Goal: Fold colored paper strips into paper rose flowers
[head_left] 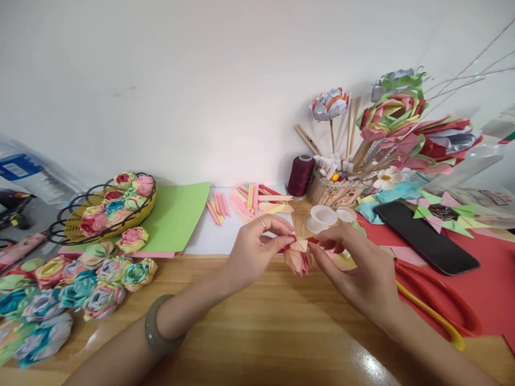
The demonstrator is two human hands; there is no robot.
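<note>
Both of my hands meet over the middle of the table, at a small folded paper flower (298,260) in pink and peach. My left hand (257,246) pinches its upper left side, where a bit of red paper shows at the fingertips. My right hand (356,262) grips the upper right side between thumb and fingers. Folded pink, peach and yellow paper strips (251,198) lie behind the hands on a white sheet (209,238). A small white round container (323,216) stands just beyond my right hand.
Finished paper flowers (80,289) cover the left side, beside a yellow basket (76,220) and green paper (177,214). At the right are red-handled scissors (438,295), a black phone (426,236) and red paper (491,268). Behind stand a thread spool (301,176) and a decorated pot (336,188).
</note>
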